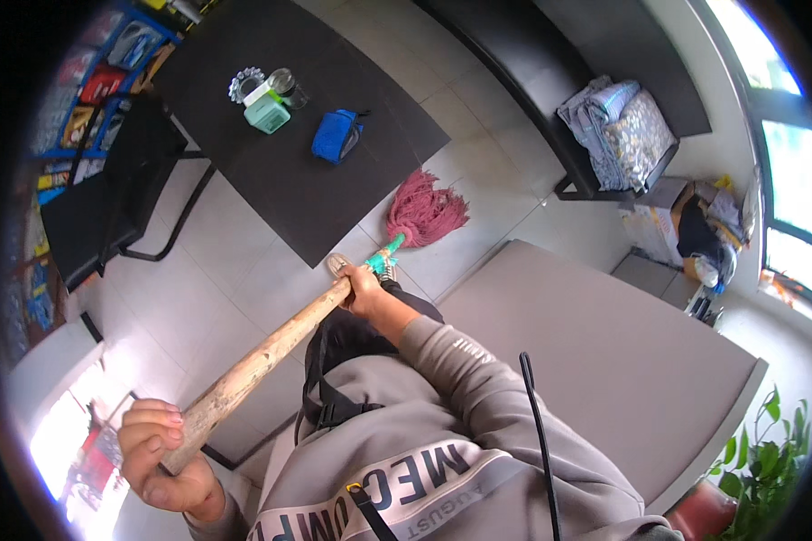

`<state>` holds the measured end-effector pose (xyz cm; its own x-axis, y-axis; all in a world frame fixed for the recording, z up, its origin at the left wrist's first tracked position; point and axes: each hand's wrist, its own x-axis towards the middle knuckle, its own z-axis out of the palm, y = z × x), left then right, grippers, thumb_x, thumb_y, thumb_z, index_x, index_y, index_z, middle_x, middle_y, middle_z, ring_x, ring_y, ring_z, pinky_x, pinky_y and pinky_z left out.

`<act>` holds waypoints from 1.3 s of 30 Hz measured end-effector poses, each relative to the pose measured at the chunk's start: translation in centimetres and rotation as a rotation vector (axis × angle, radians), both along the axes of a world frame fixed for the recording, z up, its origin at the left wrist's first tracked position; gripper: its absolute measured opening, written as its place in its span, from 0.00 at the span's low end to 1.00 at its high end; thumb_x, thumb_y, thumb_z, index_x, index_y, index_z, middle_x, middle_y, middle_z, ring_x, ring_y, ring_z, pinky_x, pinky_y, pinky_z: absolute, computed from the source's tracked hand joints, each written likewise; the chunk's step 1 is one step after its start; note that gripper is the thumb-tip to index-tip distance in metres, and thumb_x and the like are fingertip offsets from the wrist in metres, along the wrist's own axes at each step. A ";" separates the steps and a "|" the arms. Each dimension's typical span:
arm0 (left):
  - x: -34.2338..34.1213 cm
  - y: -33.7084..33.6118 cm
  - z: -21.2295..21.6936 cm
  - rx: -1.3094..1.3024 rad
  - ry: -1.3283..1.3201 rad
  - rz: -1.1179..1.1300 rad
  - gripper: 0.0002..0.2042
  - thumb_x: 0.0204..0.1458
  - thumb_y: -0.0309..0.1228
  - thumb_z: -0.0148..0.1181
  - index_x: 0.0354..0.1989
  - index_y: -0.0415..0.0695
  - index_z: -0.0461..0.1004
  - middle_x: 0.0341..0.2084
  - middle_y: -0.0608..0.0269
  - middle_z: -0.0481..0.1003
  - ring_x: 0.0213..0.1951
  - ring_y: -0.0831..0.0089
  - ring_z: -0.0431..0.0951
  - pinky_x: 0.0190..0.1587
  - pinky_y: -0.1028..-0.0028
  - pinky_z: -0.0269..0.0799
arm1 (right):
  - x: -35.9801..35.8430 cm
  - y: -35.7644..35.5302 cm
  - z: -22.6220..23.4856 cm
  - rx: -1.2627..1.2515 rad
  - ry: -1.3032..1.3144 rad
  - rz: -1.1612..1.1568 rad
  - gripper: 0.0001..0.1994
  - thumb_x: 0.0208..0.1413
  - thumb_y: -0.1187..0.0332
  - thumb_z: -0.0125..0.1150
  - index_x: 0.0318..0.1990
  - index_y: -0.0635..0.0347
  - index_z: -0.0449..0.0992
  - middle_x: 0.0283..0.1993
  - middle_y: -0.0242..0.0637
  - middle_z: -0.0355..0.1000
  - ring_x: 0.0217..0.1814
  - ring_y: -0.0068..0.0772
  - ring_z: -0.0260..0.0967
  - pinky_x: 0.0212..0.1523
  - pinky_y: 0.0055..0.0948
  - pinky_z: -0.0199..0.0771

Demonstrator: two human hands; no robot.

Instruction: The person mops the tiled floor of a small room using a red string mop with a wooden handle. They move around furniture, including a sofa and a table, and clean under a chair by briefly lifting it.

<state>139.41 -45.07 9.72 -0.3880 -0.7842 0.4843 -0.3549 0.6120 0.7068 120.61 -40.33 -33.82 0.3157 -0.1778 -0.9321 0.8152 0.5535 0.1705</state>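
Note:
A mop lies slantwise across the view, its long wooden handle [266, 354] running from lower left to upper middle. Its dark pink string head [427, 215] rests on the tiled floor beyond my shoes, just off the table's near right corner. Green material [383, 257] is wrapped around the joint between handle and head. My left hand [167, 451] grips the handle's top end, fingers curled over it and thumb underneath. Farther down the handle, close to the green wrapping, my right hand [361, 290] is closed around the wood.
A dark table [244, 171] ahead carries a blue pouch [336, 135], a green box [267, 114], a glass jar [284, 86] and a glass ashtray [246, 86]. A black chair [113, 194] stands left. Right are a grey panel [586, 352], a dark bench [550, 108] with folded bedding, and a plant [767, 464].

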 end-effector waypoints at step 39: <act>0.6 13.4 -8.6 0.127 -0.337 -0.553 0.11 0.41 0.25 0.57 0.35 0.47 0.78 0.40 0.56 0.77 0.20 0.71 0.69 0.21 0.71 0.64 | -10.1 10.5 -5.1 -0.138 0.447 -0.278 0.09 0.53 0.67 0.57 0.35 0.55 0.63 0.22 0.37 0.65 0.22 0.35 0.66 0.26 0.38 0.72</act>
<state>140.01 -31.65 1.08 -0.8643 -0.4689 0.1821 -0.2269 0.6865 0.6908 110.56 -29.81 -38.97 -0.1824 -0.3281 -0.9269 0.9104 0.2997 -0.2853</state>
